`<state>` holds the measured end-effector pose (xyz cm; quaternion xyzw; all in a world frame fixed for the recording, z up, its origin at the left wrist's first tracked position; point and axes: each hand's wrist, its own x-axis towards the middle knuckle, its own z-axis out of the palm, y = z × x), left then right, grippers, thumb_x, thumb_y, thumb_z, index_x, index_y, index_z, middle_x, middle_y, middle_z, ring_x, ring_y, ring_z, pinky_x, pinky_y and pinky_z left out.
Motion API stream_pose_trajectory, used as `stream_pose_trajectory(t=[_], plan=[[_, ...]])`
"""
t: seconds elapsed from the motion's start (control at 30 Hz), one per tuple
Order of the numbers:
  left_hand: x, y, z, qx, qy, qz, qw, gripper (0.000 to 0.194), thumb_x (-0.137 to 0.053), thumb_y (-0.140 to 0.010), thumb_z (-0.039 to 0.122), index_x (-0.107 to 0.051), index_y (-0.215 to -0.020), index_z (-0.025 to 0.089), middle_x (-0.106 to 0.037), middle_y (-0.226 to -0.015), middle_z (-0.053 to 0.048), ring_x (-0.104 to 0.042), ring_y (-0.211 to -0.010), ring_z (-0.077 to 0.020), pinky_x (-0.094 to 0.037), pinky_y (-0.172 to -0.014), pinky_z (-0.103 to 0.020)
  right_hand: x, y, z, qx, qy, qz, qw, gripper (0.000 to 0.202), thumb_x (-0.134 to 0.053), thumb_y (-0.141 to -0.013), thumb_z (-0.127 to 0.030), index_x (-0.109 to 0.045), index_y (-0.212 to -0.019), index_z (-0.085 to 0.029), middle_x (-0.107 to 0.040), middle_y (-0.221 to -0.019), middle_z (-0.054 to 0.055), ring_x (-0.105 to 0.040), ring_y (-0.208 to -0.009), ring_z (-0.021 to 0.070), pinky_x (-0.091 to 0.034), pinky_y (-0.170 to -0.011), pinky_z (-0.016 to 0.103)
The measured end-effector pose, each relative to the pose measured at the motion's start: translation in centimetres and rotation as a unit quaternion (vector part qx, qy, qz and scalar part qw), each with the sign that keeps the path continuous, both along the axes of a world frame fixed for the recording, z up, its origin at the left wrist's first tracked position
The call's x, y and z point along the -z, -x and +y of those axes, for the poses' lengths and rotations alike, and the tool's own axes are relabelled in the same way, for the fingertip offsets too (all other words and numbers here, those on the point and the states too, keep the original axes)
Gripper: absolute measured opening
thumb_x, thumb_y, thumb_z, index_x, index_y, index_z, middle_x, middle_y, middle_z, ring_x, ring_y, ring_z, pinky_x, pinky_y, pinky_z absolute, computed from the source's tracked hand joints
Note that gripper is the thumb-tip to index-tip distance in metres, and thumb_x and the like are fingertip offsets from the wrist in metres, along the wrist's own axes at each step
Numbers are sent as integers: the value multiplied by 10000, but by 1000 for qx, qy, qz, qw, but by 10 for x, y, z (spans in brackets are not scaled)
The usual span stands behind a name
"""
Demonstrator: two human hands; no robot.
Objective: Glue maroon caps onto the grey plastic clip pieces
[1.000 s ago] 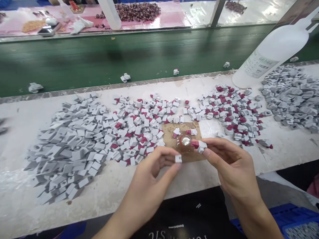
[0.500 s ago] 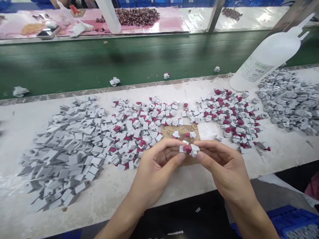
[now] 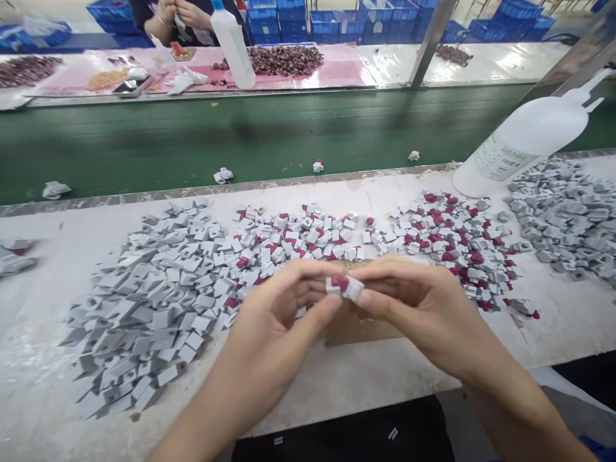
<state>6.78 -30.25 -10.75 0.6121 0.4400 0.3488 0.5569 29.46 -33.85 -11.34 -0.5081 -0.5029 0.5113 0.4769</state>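
Between my fingertips is a small grey and dark-red plastic part [image 3: 342, 285], its red piece in the middle with grey on both sides. My left hand [image 3: 283, 314] pinches its left end between thumb and fingers. On its right end, my right hand [image 3: 414, 298] closes in the same pinch. Both hands hover over a brown cardboard piece [image 3: 353, 327] on the white table. Behind my left hand spreads a heap of grey and red parts [image 3: 293, 237]; a similar heap [image 3: 447, 237] lies beyond my right hand.
Plain grey blocks [image 3: 149, 308] are heaped at left, more grey pieces [image 3: 568, 212] at far right. A white squeeze bottle [image 3: 524, 144] stands at back right. Several parts lie on the green belt [image 3: 269, 128]. Across it, a co-worker's hands [image 3: 180, 13] show above a pink-covered table [image 3: 337, 61].
My view has tilted up, showing more of the far side. Both hands, still pinching the part, have come slightly left in view, and the part is turned a little.
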Motion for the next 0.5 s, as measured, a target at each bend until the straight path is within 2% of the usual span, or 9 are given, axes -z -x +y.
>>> stream_pose_trajectory(t=[0.07,0.1,0.17,0.23,0.27,0.3,0.33,0.4,0.5], plan=[[-13,15,21,-17,-49,67,996,206,-890,-1017,426,-904,-1202,336,-891,-1123,-59,-864,-966,-274,-757,-793,-374,-12,-1,42,-12,-56,-103,993,210,-887,-1063,-391,-948,-1250,-319,-931,-1217,53,-899,-1052,274,-783,-916,434],[-18,21,36,-41,-80,100,991,214,-890,-1003,433,-903,-1190,330,-888,-1126,-57,-856,-992,-283,-748,-816,-395,-15,1,70,3,-94,-168,981,233,-840,-1099,-360,-930,-1306,-303,-924,-1245,59,-883,-1076,275,-768,-960,456],[-25,28,72,-105,-132,158,973,180,-862,-989,397,-889,-1150,322,-875,-1141,-36,-832,-1070,-278,-713,-917,-424,-15,10,135,23,-141,-313,939,378,-684,-1143,-147,-860,-1467,-230,-859,-1456,95,-824,-1261,286,-669,-1188,512],[-25,28,113,-155,-151,178,960,142,-823,-984,343,-861,-1118,318,-852,-1123,-10,-810,-1115,-248,-656,-995,-423,-7,24,199,-3,-101,-414,905,595,-632,-1061,47,-774,-1592,-179,-690,-1730,144,-739,-1442,324,-552,-1320,560],[-23,26,134,-165,-148,186,957,113,-823,-993,328,-848,-1101,306,-835,-1081,-9,-800,-1088,-234,-640,-997,-424,-2,31,227,-17,-95,-419,903,643,-658,-1021,75,-756,-1611,-163,-611,-1814,157,-672,-1538,353,-507,-1357,578],[-21,22,154,-171,-139,194,956,97,-808,-1012,296,-835,-1105,287,-823,-1036,-10,-796,-1052,-220,-637,-994,-424,3,37,250,-24,-90,-423,901,619,-691,-988,79,-792,-1551,-158,-642,-1784,158,-640,-1567,370,-485,-1368,594],[-17,18,174,-172,-127,202,956,93,-795,-1042,276,-823,-1130,260,-817,-1013,-14,-794,-1029,-210,-641,-996,-425,7,42,267,-32,-85,-422,902,569,-718,-963,70,-829,-1473,-156,-696,-1724,158,-634,-1563,377,-479,-1366,601],[-11,6,207,-170,-100,217,956,116,-783,-1095,250,-804,-1202,212,-825,-1052,-36,-797,-1016,-208,-671,-988,-422,12,46,285,-33,-80,-414,906,405,-748,-933,35,-882,-1264,-156,-815,-1524,156,-682,-1477,371,-502,-1334,582],[0,-15,246,-147,-61,244,957,174,-795,-1141,311,-797,-1285,213,-827,-1257,-90,-803,-1088,-230,-705,-983,-415,8,33,273,-8,-70,-396,916,227,-737,-954,-25,-858,-1107,-141,-862,-1333,172,-762,-1311,335,-564,-1248,498]])
